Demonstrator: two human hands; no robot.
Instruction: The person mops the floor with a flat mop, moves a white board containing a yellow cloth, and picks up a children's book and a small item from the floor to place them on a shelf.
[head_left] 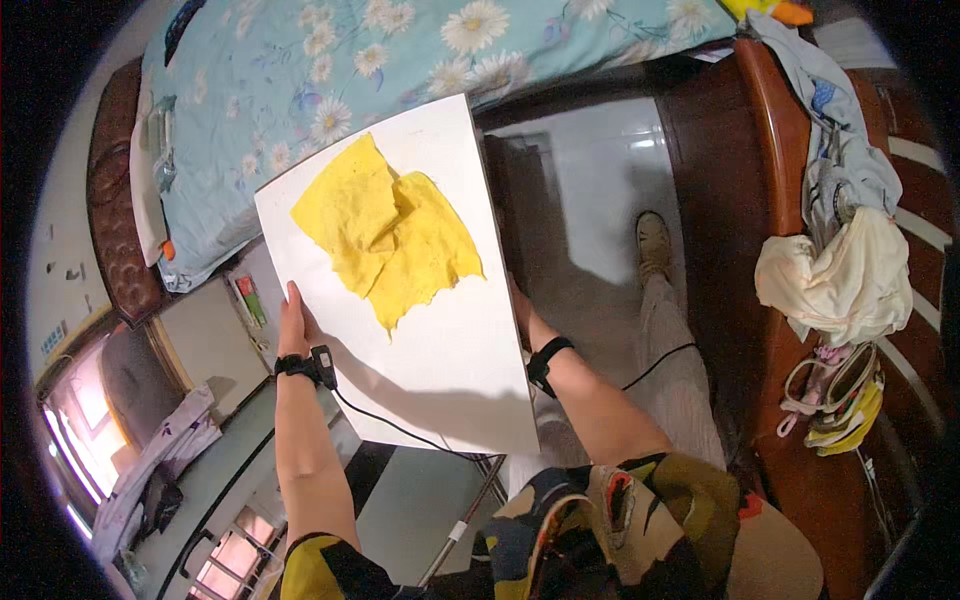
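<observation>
Between my two hands is a white rectangular board (440, 370), tilted in the view. On its upper half lies a crumpled yellow cloth (370, 230) with ragged edges and a fold down the middle. My left hand (294, 322) grips the board's left edge, its fingertips partly showing and the rest behind the board. At the right edge, my right hand (522, 312) holds on too, with most of its fingers hidden. Neither hand touches the cloth. Each wrist has a black strap, and a thin cable runs from the left one across the board's lower part.
A bed with a blue daisy-print sheet (400, 50) lies beyond the board. To the right is a brown wooden frame (780, 140), with a cream cloth (840, 275) and grey clothing (845, 150) hung on it. My shoe (654, 245) rests on the floor. A metal pole (470, 520) stands below the board.
</observation>
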